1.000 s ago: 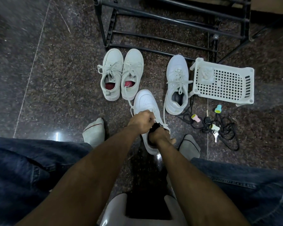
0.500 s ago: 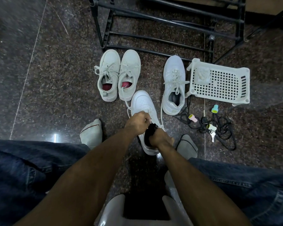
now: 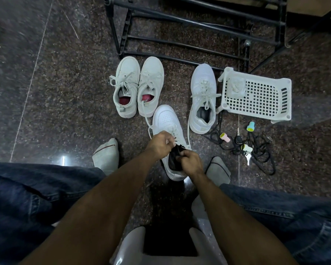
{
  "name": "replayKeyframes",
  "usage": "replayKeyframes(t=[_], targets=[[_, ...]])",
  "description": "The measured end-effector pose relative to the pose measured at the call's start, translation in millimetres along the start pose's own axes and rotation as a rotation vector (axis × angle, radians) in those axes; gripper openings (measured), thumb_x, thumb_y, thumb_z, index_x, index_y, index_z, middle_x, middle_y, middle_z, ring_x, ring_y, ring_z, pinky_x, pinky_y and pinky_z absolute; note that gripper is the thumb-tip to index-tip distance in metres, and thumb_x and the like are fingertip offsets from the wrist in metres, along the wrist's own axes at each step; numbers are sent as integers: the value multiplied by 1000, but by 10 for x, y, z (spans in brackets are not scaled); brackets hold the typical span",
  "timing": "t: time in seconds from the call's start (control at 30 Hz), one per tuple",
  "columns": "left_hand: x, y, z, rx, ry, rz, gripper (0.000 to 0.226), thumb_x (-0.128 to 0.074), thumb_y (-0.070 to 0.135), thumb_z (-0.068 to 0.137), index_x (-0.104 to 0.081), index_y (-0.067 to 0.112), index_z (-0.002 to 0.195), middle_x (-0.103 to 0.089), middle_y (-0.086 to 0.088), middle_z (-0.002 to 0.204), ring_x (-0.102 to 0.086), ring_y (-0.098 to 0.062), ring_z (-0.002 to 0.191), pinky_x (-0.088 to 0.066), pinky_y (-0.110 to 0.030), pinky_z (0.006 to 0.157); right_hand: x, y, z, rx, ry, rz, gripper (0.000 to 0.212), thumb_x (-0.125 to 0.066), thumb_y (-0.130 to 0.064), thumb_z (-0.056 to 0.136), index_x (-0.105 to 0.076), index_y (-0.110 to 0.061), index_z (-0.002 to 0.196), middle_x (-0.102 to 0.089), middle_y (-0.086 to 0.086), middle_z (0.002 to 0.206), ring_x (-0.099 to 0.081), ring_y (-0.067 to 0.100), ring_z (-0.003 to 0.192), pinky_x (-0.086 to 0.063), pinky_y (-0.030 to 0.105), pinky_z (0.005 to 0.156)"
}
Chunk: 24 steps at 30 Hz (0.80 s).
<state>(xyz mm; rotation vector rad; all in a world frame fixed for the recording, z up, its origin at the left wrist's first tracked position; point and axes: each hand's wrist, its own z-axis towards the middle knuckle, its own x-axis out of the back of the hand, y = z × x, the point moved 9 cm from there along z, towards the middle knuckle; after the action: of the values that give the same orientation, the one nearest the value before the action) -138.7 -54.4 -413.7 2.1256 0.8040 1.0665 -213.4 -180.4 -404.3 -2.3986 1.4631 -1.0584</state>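
The white sneaker (image 3: 165, 119) looks light, with a stiff sole and a soft, yielding upper, so the collar is the best place to steady it. The right hand (image 3: 191, 163) grips there, fingers curled over the dark opening. The shoe stands on the floor (image 3: 65, 92) between the socked feet (image 3: 106, 155), smooth with a perforated toe. Its lace (image 3: 188, 131) is limp and thin, best taken near the eyelets, where the left hand (image 3: 159, 145) pinches it.
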Motion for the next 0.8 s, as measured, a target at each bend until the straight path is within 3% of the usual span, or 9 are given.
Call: replayKeyframes(t=[0.07,0.2,0.3,0.43,0.57,0.67,0.73,0.8], targets=[[-10,-6,5,3,0,-12,6,-66,12,88,-68,7,84,-64,-6,115,-59,-22,110,-42,-27,97,35,26,45,-11,-37,194,30,-70,-7,79,-67,-28,58,-61,-7,66,-59,20,77,-47,29,74],[-29,0,-26,0,4,-13,6,-66,11,89,-68,7,86,-63,-7,116,-58,-21,110,-42,-31,99,92,11,11,-45,-128,398,31,-65,8,82,-59,-15,62,-58,-1,59,-53,10,57,-41,12,49],[-34,2,-64,-22,8,2,5,-66,10,88,-68,7,84,-63,-8,115,-59,-23,110,-44,-34,99,79,35,-12,-66,-175,420,28,-64,7,82,-58,-14,64,-58,-1,60,-53,9,56,-40,13,47],[-31,7,-79,-6,8,10,6,-67,10,88,-68,7,84,-63,-8,114,-59,-23,109,-43,-32,98,140,-26,2,-34,-164,283,32,-63,9,81,-54,-13,59,-51,-3,56,-46,5,49,-35,11,44],[-6,24,-83,24,4,28,7,-66,13,89,-66,13,82,-63,-5,118,-58,-21,112,-42,-30,99,235,-69,34,-9,-146,138,33,-69,2,75,-55,-17,52,-52,-7,50,-47,11,55,-38,21,54],[3,1,-93,82,24,52,6,-64,15,91,-67,12,86,-61,-4,122,-56,-20,115,-40,-24,96,367,-104,37,5,-125,11,4,-72,-11,61,-69,-8,64,-67,4,72,-61,21,72,-50,34,70],[8,-13,-99,132,39,62,7,-63,16,91,-69,13,89,-61,-2,125,-56,-20,116,-38,-20,90,474,-156,-35,-4,-171,-85,17,-70,-6,65,-70,6,77,-67,12,74,-61,23,68,-48,29,62],[6,-19,-106,167,44,45,7,-63,16,91,-70,14,91,-63,-1,126,-58,-20,115,-38,-18,87,557,-165,-147,-40,-240,-188,6,-66,0,72,-65,6,71,-57,8,52,-51,16,46,-36,18,44]])
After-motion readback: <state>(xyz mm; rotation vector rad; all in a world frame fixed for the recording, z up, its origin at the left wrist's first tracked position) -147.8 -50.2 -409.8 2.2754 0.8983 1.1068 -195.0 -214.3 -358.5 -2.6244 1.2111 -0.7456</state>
